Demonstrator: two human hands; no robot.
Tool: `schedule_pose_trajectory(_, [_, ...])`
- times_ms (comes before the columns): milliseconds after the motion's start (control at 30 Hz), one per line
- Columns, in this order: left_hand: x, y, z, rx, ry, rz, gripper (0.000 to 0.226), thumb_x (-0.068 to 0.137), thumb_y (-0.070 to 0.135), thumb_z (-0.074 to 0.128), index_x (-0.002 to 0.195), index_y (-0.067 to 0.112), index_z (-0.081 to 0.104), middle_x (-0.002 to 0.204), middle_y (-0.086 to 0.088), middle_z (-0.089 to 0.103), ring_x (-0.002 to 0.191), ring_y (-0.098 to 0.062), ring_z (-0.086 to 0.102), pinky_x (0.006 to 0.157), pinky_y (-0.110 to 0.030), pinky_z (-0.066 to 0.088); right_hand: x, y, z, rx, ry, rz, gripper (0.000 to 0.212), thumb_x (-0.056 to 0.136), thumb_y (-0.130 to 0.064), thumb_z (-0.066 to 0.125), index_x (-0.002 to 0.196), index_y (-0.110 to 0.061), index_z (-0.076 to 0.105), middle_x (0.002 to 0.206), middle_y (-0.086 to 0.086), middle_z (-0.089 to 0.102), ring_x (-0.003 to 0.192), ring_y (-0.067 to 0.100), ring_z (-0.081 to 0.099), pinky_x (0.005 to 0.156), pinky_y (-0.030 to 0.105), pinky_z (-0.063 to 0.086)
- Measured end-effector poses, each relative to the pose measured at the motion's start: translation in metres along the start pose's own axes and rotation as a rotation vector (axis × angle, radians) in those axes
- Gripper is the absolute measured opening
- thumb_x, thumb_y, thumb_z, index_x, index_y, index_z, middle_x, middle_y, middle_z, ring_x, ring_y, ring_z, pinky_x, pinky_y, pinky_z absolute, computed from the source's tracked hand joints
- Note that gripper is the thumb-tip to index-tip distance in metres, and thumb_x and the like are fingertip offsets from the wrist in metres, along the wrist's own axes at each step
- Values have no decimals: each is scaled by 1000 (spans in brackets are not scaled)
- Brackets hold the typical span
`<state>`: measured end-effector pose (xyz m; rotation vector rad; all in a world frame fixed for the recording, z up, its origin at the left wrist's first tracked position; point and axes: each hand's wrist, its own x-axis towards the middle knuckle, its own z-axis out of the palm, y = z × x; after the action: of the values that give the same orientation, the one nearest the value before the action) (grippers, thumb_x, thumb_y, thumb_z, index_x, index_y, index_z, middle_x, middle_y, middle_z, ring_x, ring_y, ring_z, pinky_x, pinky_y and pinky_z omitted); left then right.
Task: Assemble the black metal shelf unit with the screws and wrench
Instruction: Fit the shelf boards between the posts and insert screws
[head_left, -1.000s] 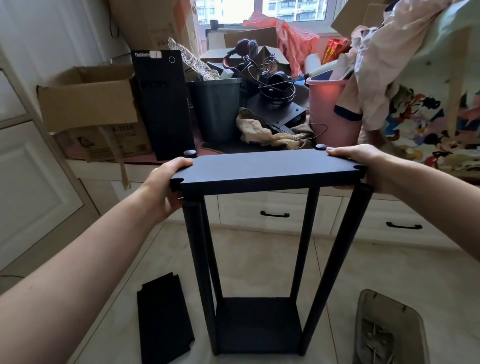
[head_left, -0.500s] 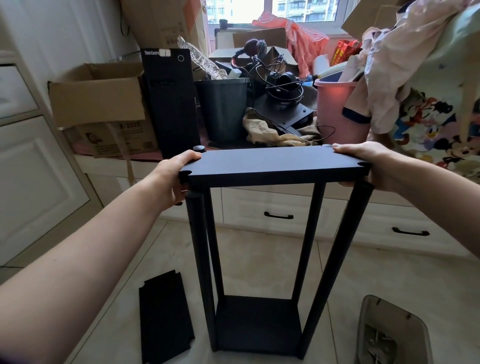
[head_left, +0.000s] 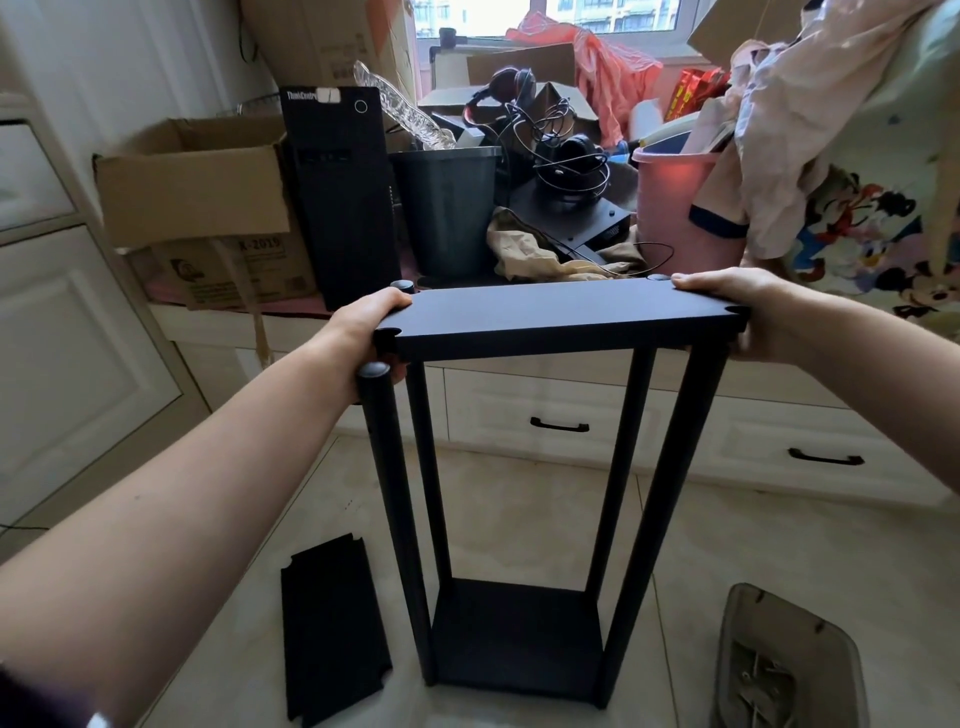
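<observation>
A black metal shelf frame stands on the tiled floor, four round posts (head_left: 665, 493) rising from a bottom panel (head_left: 514, 639). I hold a black top panel (head_left: 561, 317) level over the post tops. My left hand (head_left: 363, 327) grips its left end, thumb on top. My right hand (head_left: 737, 306) grips its right end. The near-left post top (head_left: 375, 370) shows bare below the panel's notched corner, apart from it. A spare black panel (head_left: 332, 629) lies flat on the floor to the left.
A grey plastic tray (head_left: 789, 660) with small hardware sits on the floor at lower right. White cabinets with black handles (head_left: 558, 426) run behind the frame. Their top carries cardboard boxes (head_left: 202, 182), a black computer tower (head_left: 343, 192), a dark bin, headphones and a pink bucket.
The top panel has risen slightly at its left end, so the near-left post top now shows free below its corner. Both hands keep their grip.
</observation>
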<state>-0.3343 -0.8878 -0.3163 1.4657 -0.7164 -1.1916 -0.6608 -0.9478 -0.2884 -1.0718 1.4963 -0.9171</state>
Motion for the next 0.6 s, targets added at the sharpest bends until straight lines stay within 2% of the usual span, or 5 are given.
schedule_pose_trajectory(67, [0, -2, -1, -11, -11, 25, 15, 92, 34, 66, 90, 20, 62, 65, 3, 59, 48, -9, 57, 54, -23, 48, 0, 0, -1, 9, -5, -5, 11, 92, -28, 66, 88, -18, 63, 77, -2, 59, 64, 10, 55, 47, 20, 53])
schedule_pose_trajectory(200, [0, -9, -5, -15, -21, 50, 16, 92, 35, 67, 90, 19, 64, 66, 3, 61, 46, -8, 60, 51, -20, 51, 0, 4, 0, 19, -7, -25, 10, 92, -27, 66, 93, -18, 64, 79, -1, 59, 65, 10, 55, 64, 27, 53])
schedule_pose_trajectory(267, [0, -10, -6, -15, -16, 53, 17, 91, 36, 68, 91, 19, 64, 70, 2, 61, 50, -8, 61, 52, -21, 51, -1, 4, 2, 9, 0, -19, 11, 91, -28, 66, 92, -17, 63, 78, 0, 58, 65, 11, 55, 66, 28, 51])
schedule_pose_trajectory(400, [1, -11, -6, -25, -31, 39, 19, 92, 37, 67, 93, 18, 63, 75, 2, 59, 60, -11, 58, 58, -25, 49, -1, 2, 4, -8, 13, 4, 13, 91, -29, 65, 86, -18, 60, 75, -1, 57, 62, 11, 53, 57, 26, 51])
schedule_pose_trajectory(600, [2, -12, -7, -43, -36, 19, 20, 91, 37, 68, 97, 18, 63, 73, 4, 59, 57, -9, 58, 53, -23, 49, -1, 2, 6, 4, 21, 11, 13, 90, -31, 67, 89, -20, 61, 75, -1, 58, 62, 10, 54, 52, 23, 52])
